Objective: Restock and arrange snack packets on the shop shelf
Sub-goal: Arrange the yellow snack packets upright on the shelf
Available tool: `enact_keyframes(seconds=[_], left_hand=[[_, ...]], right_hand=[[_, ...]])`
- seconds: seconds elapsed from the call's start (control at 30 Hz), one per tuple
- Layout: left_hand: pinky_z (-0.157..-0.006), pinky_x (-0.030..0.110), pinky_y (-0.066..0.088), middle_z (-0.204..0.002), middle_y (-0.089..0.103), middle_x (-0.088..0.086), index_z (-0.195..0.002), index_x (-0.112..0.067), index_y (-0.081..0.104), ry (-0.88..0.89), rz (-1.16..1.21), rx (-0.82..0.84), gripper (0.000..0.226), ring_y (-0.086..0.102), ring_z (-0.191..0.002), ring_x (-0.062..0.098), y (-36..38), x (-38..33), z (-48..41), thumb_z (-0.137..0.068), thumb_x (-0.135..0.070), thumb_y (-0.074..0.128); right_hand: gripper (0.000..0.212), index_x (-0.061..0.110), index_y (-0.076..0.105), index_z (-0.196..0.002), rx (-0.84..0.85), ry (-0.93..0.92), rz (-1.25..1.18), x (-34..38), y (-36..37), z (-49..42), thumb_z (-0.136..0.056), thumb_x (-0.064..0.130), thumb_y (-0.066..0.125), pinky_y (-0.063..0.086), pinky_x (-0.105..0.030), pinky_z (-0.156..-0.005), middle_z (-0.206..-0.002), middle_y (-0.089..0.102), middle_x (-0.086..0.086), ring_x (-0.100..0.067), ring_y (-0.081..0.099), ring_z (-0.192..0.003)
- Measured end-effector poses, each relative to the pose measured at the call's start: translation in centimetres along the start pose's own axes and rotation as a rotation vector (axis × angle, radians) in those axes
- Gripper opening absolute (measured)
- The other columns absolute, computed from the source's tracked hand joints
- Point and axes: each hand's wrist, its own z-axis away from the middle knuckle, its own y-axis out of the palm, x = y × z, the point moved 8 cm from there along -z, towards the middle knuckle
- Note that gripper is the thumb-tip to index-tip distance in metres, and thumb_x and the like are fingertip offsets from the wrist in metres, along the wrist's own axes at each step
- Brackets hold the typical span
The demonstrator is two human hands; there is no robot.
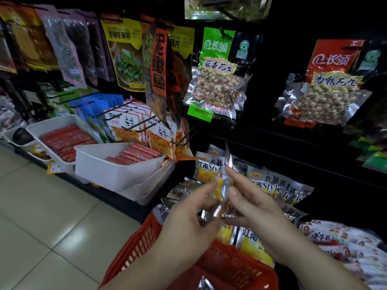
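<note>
Both my hands hold one yellow-and-silver snack packet (221, 194) above a red plastic basket (226, 266). My left hand (189, 218) grips its lower left side; my right hand (254, 203) pinches its top edge between thumb and forefinger. The packet is blurred. More packets of the same yellow "Style" kind (270, 186) hang in a row on the dark shelf just behind my hands, and several lie in the basket (254, 244).
White trays of red sausages (117, 164) stand on the low shelf at left. Peanut bags (215, 80) and other packets hang on black hooks above. Bare hooks (184, 139) jut out near my hands. Red-and-white packets (343, 245) lie at right. Tiled floor (41, 227) at left.
</note>
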Motion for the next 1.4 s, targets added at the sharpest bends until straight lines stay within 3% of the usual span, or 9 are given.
enact_keyframes(seconds=[0.17, 0.37, 0.5, 0.57, 0.83, 0.93, 1.07, 1.27, 1.4], left_hand=[[-0.093, 0.021, 0.053, -0.115, 0.071, -0.019, -0.115, -0.041, 0.070, 0.031, 0.001, 0.111, 0.030, 0.066, -0.109, -0.002, 1.6, -0.1, 0.2, -0.093, -0.022, 0.076], [-0.088, 0.032, 0.059, -0.112, 0.074, -0.008, -0.113, -0.040, 0.071, -0.106, 0.134, -0.215, 0.032, 0.072, -0.098, 0.012, -2.6, 2.3, -1.4, -0.092, -0.017, 0.077], [-0.071, 0.025, 0.060, -0.098, 0.079, -0.001, -0.121, -0.030, 0.068, -0.177, 0.426, -0.085, 0.040, 0.072, -0.083, 0.014, -2.4, 2.0, -1.5, -0.092, -0.003, 0.073], [-0.076, 0.027, 0.061, -0.105, 0.079, -0.009, -0.124, -0.031, 0.068, -0.139, 0.389, -0.070, 0.046, 0.074, -0.089, 0.015, -2.3, 1.7, -1.6, -0.090, 0.000, 0.075], [-0.096, 0.022, 0.054, -0.143, 0.058, -0.023, -0.143, -0.056, 0.049, -0.089, 0.045, 0.190, 0.075, 0.060, -0.125, 0.000, -1.3, 2.4, -1.2, -0.088, -0.018, 0.082], [-0.083, 0.038, 0.062, -0.133, 0.064, -0.018, -0.138, -0.056, 0.055, -0.084, -0.022, 0.167, 0.072, 0.071, -0.107, 0.010, -1.8, 2.7, -1.2, -0.090, -0.008, 0.076], [-0.088, 0.050, 0.061, -0.112, 0.075, 0.000, -0.129, -0.045, 0.067, -0.095, 0.079, 0.020, 0.059, 0.075, -0.092, 0.022, -3.3, 3.4, -1.6, -0.087, -0.006, 0.081], [-0.091, 0.009, 0.050, -0.127, 0.064, -0.020, -0.126, -0.036, 0.068, 0.011, -0.240, -0.113, 0.041, 0.059, -0.109, -0.015, -4.2, 2.6, -1.3, -0.093, -0.012, 0.074], [-0.097, 0.024, 0.052, -0.132, 0.054, -0.026, -0.136, -0.039, 0.063, 0.197, -0.292, -0.122, 0.042, 0.054, -0.121, -0.006, -1.7, 0.1, -0.6, -0.095, -0.031, 0.070]], right_hand=[[0.053, 0.061, 0.065, -0.123, -0.190, 0.008, 0.042, -1.2, -2.3, -0.8, -0.101, 0.013, 0.066, 0.058, -0.054, -0.097, -0.147, 0.052, 0.013, -0.022, 0.055, -0.136], [0.070, 0.051, 0.067, -0.126, -0.162, -0.001, 0.018, -0.9, -2.7, -0.9, -0.102, -0.013, 0.050, 0.059, -0.040, -0.097, -0.150, 0.052, 0.009, -0.021, 0.063, -0.128], [0.060, 0.043, 0.067, -0.130, -0.014, 0.049, -0.033, -0.7, -1.6, -0.5, -0.099, -0.008, 0.059, 0.058, -0.039, -0.061, -0.118, 0.070, -0.016, -0.036, 0.071, -0.083], [0.052, 0.043, 0.066, -0.131, -0.015, 0.062, -0.023, -0.7, -1.5, -0.5, -0.092, 0.009, 0.074, 0.054, -0.042, -0.064, -0.095, 0.065, -0.021, -0.031, 0.064, -0.074], [0.058, 0.052, 0.060, -0.133, -0.265, 0.029, 0.083, -0.8, -3.3, -0.8, -0.092, 0.014, 0.076, 0.060, -0.040, -0.090, -0.110, 0.074, -0.009, -0.017, 0.068, -0.108], [0.074, 0.060, 0.055, -0.135, -0.211, 0.070, 0.014, -0.8, -3.9, -1.0, -0.085, 0.012, 0.083, 0.060, -0.048, -0.089, -0.122, 0.068, -0.013, -0.024, 0.069, -0.115], [0.115, 0.062, 0.041, -0.146, 0.027, 0.152, 0.024, -0.9, -3.2, -0.7, -0.071, -0.015, 0.083, 0.061, -0.030, -0.071, -0.090, 0.059, -0.008, -0.016, 0.067, -0.081], [0.107, 0.067, 0.037, -0.145, 0.003, 0.147, 0.215, -0.5, -2.9, 0.0, -0.081, -0.004, 0.084, 0.055, -0.037, -0.062, -0.084, 0.062, -0.037, -0.037, 0.058, -0.058], [0.099, 0.056, 0.039, -0.149, 0.014, 0.042, 0.289, -0.3, -1.0, 0.3, -0.086, -0.010, 0.077, 0.042, -0.014, -0.050, -0.069, 0.052, 0.021, 0.002, 0.049, -0.045]])
